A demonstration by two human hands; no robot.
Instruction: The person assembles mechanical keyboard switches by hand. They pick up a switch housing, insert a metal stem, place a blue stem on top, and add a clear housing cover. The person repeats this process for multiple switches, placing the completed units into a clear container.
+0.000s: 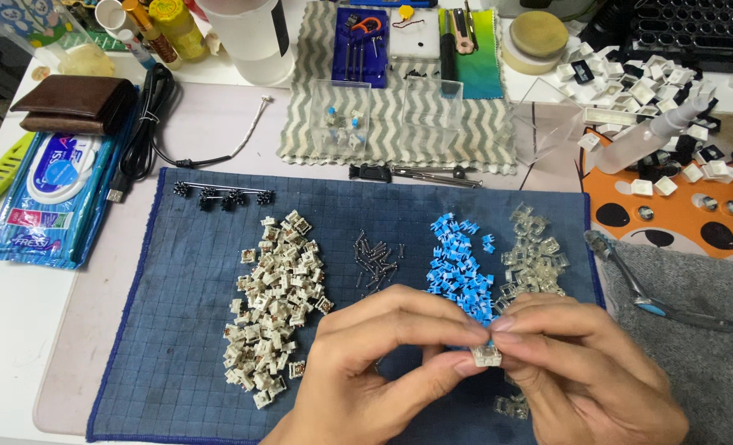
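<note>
White switch housing (pixel 487 355) sits pinched between left hand (pixel 375 371) and right hand (pixel 589 371) fingertips; a slip could drop it among the blue stems (pixel 459 265).

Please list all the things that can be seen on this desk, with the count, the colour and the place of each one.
blue mat: one, dark blue, centre of desk
cream switch parts: a pile, too many to count, left on the mat
small springs: a small heap, metal grey, mat centre
blue stems: a pile, bright blue, right of the springs
clear housings: a pile, transparent, mat right edge
wipes pack: one, blue, far left
wallet: one, brown, above the wipes
black cable: one, beside the wallet
spray bottle: one, clear, upper right
keycaps: many, white, upper right
left hand: pinches the small switch
right hand: pinches the same switch
</note>
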